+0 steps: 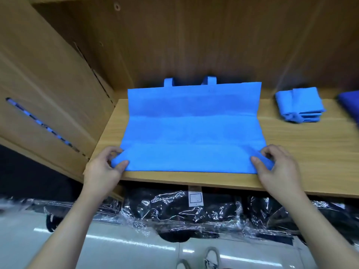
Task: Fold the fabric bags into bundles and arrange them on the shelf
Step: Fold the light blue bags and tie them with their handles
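Note:
A light blue fabric bag (192, 125) lies spread flat on the wooden shelf (303, 150), its two handle loops pointing toward the back wall. My left hand (105, 167) pinches the bag's near left corner, thumb on top. My right hand (275, 166) pinches the near right corner, where the fabric curls up over the fingers. A folded light blue bundle (300, 105) sits on the shelf at the back right.
A dark blue fabric piece (349, 105) shows at the right edge. A cardboard box (44, 90) with a slot leans at the left. Under the shelf lie dark items wrapped in clear plastic (184, 210) above a pale glossy floor.

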The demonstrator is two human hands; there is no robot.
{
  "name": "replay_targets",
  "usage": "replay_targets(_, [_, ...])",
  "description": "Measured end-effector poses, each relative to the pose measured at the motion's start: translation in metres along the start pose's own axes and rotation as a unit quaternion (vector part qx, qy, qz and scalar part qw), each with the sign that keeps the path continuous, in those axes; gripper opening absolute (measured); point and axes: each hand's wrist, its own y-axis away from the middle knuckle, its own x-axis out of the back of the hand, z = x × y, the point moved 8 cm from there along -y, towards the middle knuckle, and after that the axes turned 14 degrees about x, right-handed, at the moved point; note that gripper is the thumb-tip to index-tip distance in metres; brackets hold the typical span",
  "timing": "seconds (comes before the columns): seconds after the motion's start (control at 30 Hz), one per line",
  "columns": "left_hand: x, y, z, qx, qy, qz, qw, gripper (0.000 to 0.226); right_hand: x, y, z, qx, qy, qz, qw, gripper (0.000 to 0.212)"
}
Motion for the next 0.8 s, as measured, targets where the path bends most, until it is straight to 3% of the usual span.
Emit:
replay_targets(0.23, [0.001, 0.003, 0.013, -0.108, -0.06, 0.004, 0.992, 0.035, -0.007, -0.002, -0.01, -0.014, 0.059, -0.066, 0.996, 0.024])
replay_targets(0.33, [0.0, -0.005, 0.011, -0.151, -0.05, -0.038, 0.987, 0.036, -0.016, -0.003, -0.02, 0.045, 0.122, -0.126, 0.983, 0.036])
replay_targets(0.43, [-0.005, -0.013, 0.012, -0.185, -0.066, -0.097, 0.976, 0.045, -0.022, -0.001, -0.019, 0.045, 0.129, -0.178, 0.975, 0.038])
replay_targets(0.53, [-0.011, -0.02, 0.01, -0.201, -0.092, -0.135, 0.966, 0.054, -0.016, 0.0, -0.026, 0.054, 0.172, -0.163, 0.97, 0.038])
replay_targets(0.6, [-0.011, -0.021, 0.011, -0.224, -0.132, -0.108, 0.96, 0.062, -0.017, 0.001, -0.044, 0.118, 0.26, -0.139, 0.948, 0.039])
replay_targets(0.7, [-0.017, -0.011, 0.023, -0.304, -0.261, -0.039, 0.916, 0.082, -0.05, 0.007, -0.074, 0.223, 0.277, -0.214, 0.91, 0.041])
replay_targets(0.8, [-0.034, -0.011, 0.02, -0.354, -0.285, -0.156, 0.877, 0.089, -0.076, 0.016, -0.068, 0.175, 0.215, -0.321, 0.905, 0.061])
